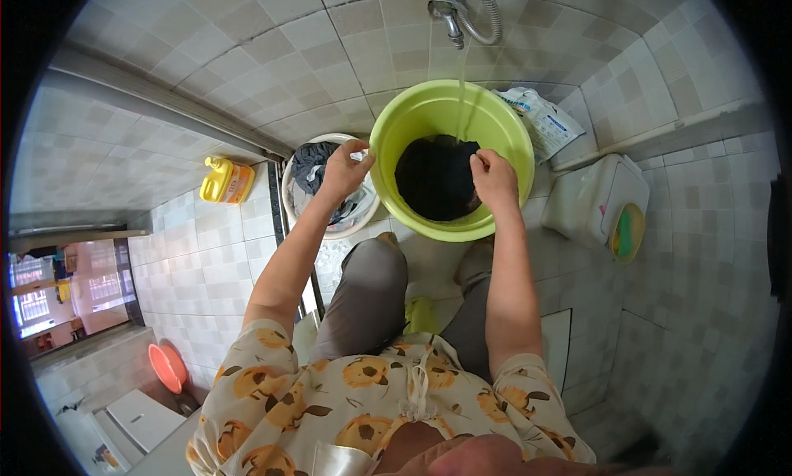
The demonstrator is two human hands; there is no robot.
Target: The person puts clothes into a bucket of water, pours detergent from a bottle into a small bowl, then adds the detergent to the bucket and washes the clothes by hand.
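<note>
A deep lime-green bucket (388, 117) stands on the floor in front of me, with black cloth (437, 179) inside it. Water from the tap (448, 14) runs down into it. My left hand (346, 171) is closed at the bucket's left rim, thumb and finger pinching the edge. Over the right side of the bucket, my right hand (495, 179) pinches an edge of the black cloth. Left of the bucket, partly behind my left hand, sits a white basin (290, 197) with dark and light clothes (312, 164).
A yellow jug (227, 181) stands at the left. A white-and-blue plastic bag (549, 125) leans behind the bucket, near a pale bin (584, 197) with a green item (624, 233) on it. An orange-red basin (168, 367) is at far left. A metal hose (487, 10) hangs by the tap.
</note>
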